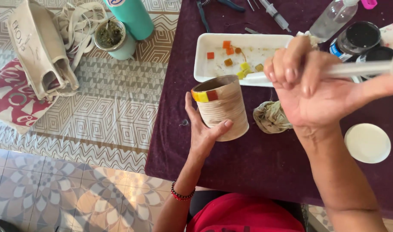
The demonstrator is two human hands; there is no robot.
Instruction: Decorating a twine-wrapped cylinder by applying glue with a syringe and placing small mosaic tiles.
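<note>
My left hand (204, 131) grips a tan, ridged cylindrical pot (224, 107), tilted, on a dark purple tablecloth (248, 167). Small yellow and red square tiles (204, 96) are stuck along the pot's rim. My right hand (310, 88) is raised above the table, fingers closed around a clear plastic syringe (359, 68) whose tip points left toward a white foam tray (205, 64). The tray holds several orange, red and yellow tile pieces (243, 66).
A crumpled stained rag (271, 117) lies right of the pot. A white round lid (367, 143), dark jars (359, 36), a clear bottle (332, 19), another syringe (276, 15) and pliers (203, 15) surround the tray. On the patterned floor sit a teal bottle (134, 17), a cup of herbs (110, 36) and cloth bags (37, 56).
</note>
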